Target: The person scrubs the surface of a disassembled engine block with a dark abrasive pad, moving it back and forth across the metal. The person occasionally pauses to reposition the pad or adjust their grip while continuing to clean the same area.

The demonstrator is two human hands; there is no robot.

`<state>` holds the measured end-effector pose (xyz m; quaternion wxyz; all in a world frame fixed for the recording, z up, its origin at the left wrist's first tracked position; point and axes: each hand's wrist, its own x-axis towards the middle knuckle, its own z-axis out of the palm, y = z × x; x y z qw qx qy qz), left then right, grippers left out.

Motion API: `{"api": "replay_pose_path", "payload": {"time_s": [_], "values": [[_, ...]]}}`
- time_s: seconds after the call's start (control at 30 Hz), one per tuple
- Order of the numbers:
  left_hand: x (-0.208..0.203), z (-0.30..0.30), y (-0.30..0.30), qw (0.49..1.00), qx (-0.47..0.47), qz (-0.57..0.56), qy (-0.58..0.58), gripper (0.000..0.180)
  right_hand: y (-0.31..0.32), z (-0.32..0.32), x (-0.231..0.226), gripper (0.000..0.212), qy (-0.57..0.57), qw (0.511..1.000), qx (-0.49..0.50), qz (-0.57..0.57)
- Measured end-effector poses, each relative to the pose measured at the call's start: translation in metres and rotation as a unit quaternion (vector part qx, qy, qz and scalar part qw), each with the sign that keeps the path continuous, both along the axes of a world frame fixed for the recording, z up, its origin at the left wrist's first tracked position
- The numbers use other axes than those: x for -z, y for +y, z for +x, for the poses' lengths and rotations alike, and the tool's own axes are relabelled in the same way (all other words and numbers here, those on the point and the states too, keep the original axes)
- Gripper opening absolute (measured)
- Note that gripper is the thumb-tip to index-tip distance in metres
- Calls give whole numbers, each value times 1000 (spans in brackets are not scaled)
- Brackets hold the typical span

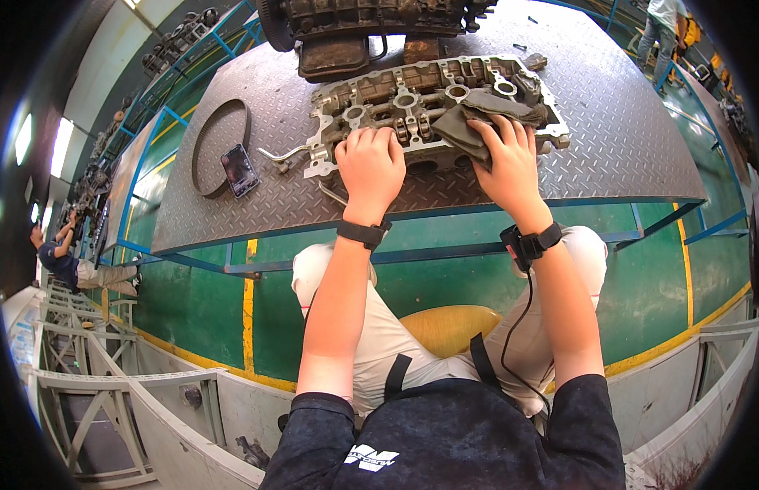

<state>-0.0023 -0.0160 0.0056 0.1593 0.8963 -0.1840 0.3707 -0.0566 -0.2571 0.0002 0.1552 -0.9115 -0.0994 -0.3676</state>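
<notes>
A metal engine cylinder head (420, 145) lies lengthwise on the diamond-plate table in front of me. My left hand (371, 170) rests on its near edge, left of the middle, fingers curled over the rim; whether they grip anything beyond that edge is hidden. On the right part of the casting lies a bunched dark grey-green cloth (463, 131). My right hand (508, 159) presses on that cloth with its fingers bent over it. A bent metal pipe (283, 153) sticks out from the casting's left end.
Left on the table (632, 155) lie a black belt loop (199, 155) and a phone (240, 170). A dark engine block (379, 28) stands behind the casting. Small bolts (520, 46) lie at the far right. Other people (65, 260) are at left and far right. Blue rails edge the table.
</notes>
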Motion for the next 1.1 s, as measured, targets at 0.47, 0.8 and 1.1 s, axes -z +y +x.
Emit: {"api": "replay_pose_path", "payload": {"time_s": [0.47,0.8,1.1], "values": [[-1,-1,-1,1000,-4,1,6,19,0,0,0,70,-8,1000,-2,-3],[0,0,0,1000,0,-1,-4,19,0,1,0,71,-8,1000,-3,-4],[2,1,-1,1000,-2,1,-9,19,-1,0,1,72,-5,1000,-4,-4]]}}
